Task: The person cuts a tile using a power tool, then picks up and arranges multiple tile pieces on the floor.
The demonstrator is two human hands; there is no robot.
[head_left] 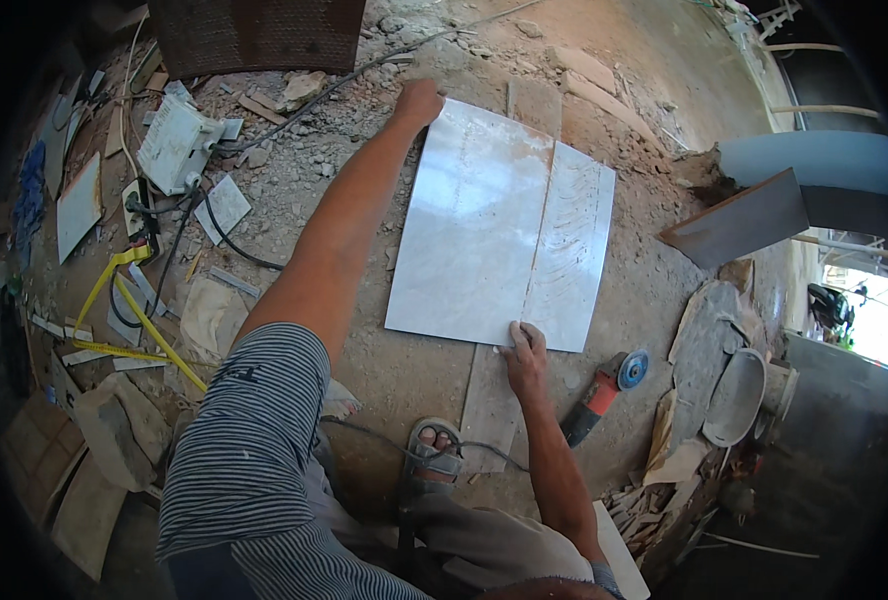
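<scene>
A large pale, glossy tile [469, 225] with a lengthwise line and scuffed streaks along its right part lies over a narrow board [489, 400] on the dusty ground. My left hand [419, 102] grips its far left corner, arm stretched out. At the tile's near edge, by the line, my right hand [524, 355] holds on with fingers bent over the edge. An angle grinder [599, 395] with a red and dark body and blue disc lies just right of my right hand, its cord running past my sandalled foot [432, 455].
A brown panel [254, 30] is at the back. Left are rubble, a white box [176, 150], a power strip [136, 205], yellow tape measure [114, 260] and offcuts [79, 210]. Right are a leaning slab [724, 220], a grey oval basin [734, 400] and broken pieces [689, 450].
</scene>
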